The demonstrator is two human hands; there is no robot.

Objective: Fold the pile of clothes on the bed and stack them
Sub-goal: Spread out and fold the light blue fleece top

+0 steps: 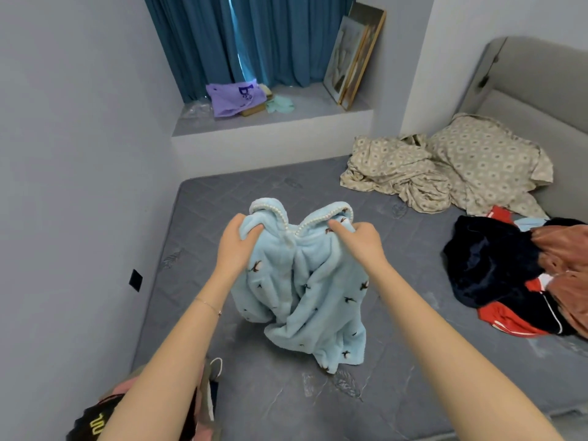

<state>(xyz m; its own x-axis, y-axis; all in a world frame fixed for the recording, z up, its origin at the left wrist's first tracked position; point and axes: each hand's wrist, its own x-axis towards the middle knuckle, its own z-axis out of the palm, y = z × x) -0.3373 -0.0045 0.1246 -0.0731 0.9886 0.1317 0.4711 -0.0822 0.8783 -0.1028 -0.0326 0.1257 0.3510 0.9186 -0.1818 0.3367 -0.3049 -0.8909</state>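
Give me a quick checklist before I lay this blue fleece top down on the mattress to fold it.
1. Left hand grips the blue fleece top by the collar: ok.
2. Right hand grips the collar's other side: ok.
3. Top spread flat: not ok, it hangs bunched.
4. Bare mattress in front to lay it on: ok.
5. Pile of clothes apart from that spot: ok.
6. Sleeves untangled: cannot tell.

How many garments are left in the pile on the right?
4 distinguishable: a black garment at the left, a rust-brown garment at the right edge, a red white-striped garment underneath, and a pale blue piece peeking out behind. More may be hidden.
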